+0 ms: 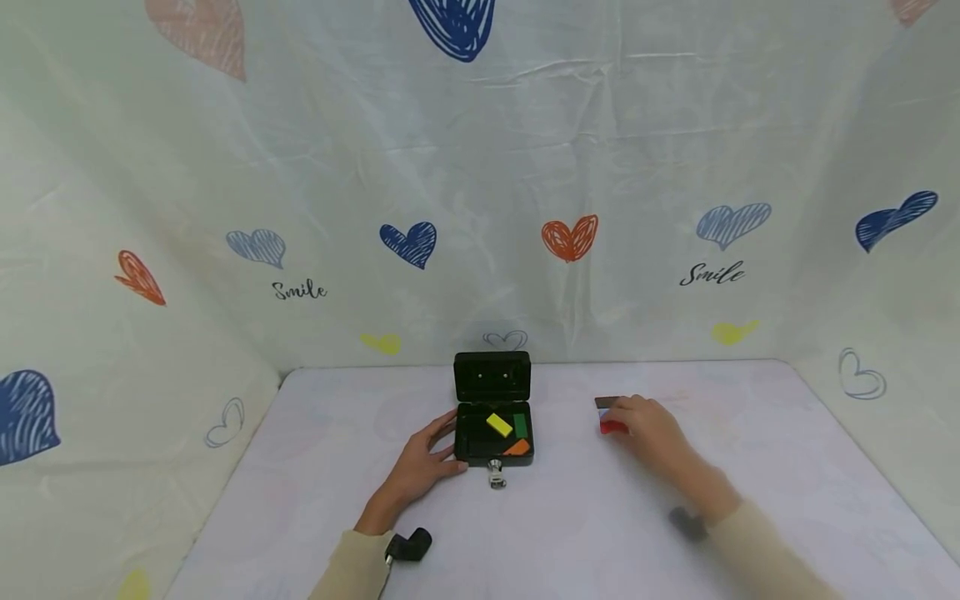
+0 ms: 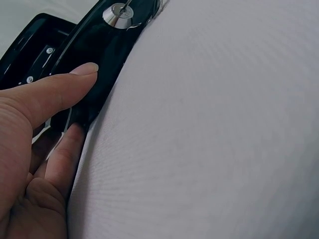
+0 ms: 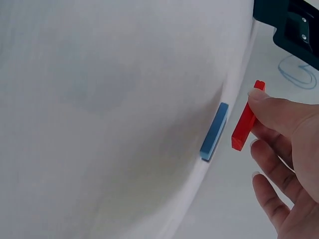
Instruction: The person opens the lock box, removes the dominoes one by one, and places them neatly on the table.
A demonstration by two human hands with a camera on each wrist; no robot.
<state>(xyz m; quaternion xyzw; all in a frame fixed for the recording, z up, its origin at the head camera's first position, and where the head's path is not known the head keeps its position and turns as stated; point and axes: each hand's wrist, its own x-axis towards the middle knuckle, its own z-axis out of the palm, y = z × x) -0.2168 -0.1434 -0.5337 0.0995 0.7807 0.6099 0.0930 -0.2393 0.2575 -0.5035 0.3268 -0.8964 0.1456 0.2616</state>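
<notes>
A dark cash box (image 1: 472, 460) stands with its lid (image 1: 492, 379) raised. Inside it lie a yellow block (image 1: 499, 425), a green block (image 1: 521, 426) and an orange block (image 1: 517, 448). My left hand (image 1: 422, 467) rests against the box's left side, thumb (image 2: 65, 92) laid straight on its front and the fingers along the side. To the right, my right hand (image 1: 651, 429) pinches a red block (image 3: 244, 122) between thumb and fingers, just above the table. Beside it lies a blue block (image 3: 215, 132) on the table, with a brown block (image 1: 607, 402) behind, partly hidden by the hand.
A silver lock with a key (image 1: 497, 473) juts from the box's front. The white table (image 1: 570, 533) ends at a cloth backdrop (image 1: 480, 167) printed with hearts, which also encloses both sides. A black device (image 1: 409, 545) is at the left wrist.
</notes>
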